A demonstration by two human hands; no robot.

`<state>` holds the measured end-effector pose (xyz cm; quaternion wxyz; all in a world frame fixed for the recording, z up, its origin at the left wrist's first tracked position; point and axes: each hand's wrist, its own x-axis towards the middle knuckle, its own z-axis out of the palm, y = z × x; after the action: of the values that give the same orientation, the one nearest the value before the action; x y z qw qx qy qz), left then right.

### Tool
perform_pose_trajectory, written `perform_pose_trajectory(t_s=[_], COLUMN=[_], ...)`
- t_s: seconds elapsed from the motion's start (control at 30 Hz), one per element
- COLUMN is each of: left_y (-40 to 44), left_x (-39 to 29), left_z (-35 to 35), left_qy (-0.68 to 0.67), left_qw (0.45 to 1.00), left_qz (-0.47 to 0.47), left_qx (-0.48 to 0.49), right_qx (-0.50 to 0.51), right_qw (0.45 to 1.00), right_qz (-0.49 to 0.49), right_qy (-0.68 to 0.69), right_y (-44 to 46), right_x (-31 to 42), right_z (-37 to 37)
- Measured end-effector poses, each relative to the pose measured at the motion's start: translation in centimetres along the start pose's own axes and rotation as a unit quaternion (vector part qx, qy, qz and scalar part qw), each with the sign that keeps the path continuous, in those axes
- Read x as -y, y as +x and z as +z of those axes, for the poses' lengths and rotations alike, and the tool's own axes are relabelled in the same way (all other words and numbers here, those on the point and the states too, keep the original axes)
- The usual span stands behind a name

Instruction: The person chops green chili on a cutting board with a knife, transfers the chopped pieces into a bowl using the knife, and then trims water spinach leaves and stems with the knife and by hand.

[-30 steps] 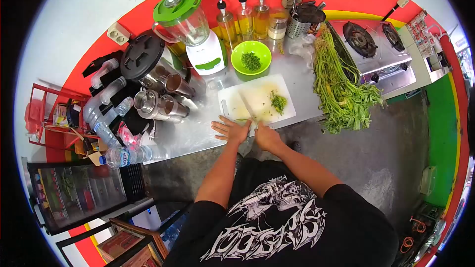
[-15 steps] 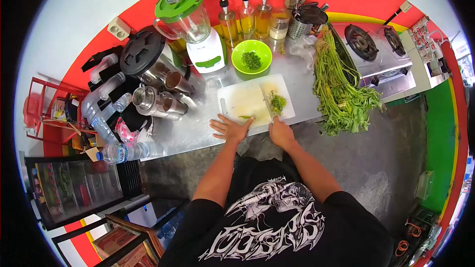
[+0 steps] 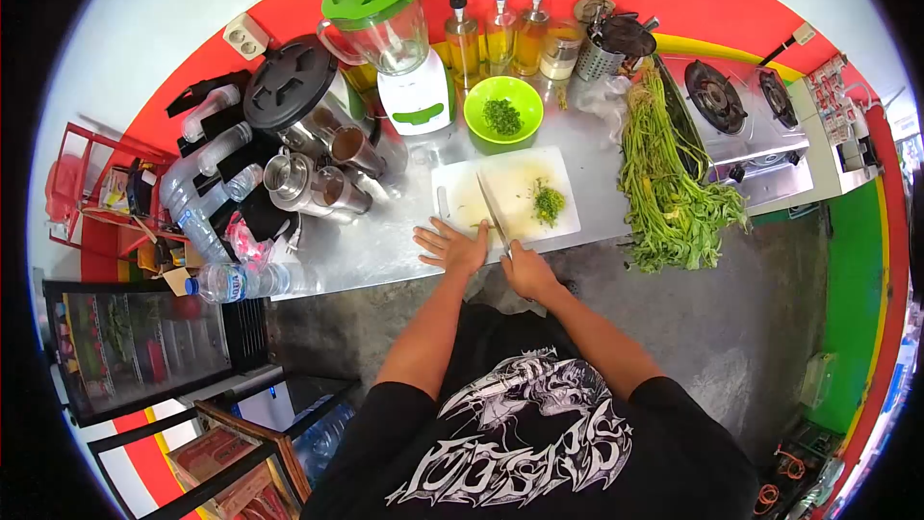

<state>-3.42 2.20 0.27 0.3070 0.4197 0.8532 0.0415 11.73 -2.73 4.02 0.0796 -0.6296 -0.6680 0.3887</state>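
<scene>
- Chopped greens (image 3: 550, 203) lie, in the head view, near the right edge of the cutting board (image 3: 517, 176) — probably set aside so that the blade does not disturb them.
- Knife (image 3: 493, 202) slants over the board from its near edge toward the far one; whether it touches, I cannot tell.
- Right hand (image 3: 527, 273), at the near edge, has fingers closed around the handle, surely for firm control.
- Left hand (image 3: 460, 248) lies over the near left corner, fingers spread, perhaps to steady the board; what its thumb presses, I cannot tell.
- Green bowl (image 3: 500, 144) stands just beyond the far edge, cut pieces (image 3: 501, 117) inside — convenient to reach, it seems.
- Leafy bunch (image 3: 664, 173) occupies the right end of the steel surface (image 3: 404, 231), apart from the board.
</scene>
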Motion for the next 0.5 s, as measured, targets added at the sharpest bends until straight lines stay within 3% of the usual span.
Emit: perform_pose_trajectory(t_s=[0.5], left_y=[-0.8], left_x=[-0.5], left_z=[-1.5], left_qy=[-0.01], left_qw=[1.0], left_qz=[-0.001], left_qx=[0.028], right_qx=[-0.031], right_qw=[0.998], right_qz=[0.041], right_qy=[-0.024], right_y=[0.1], right_x=[-0.1], right_z=[-0.5])
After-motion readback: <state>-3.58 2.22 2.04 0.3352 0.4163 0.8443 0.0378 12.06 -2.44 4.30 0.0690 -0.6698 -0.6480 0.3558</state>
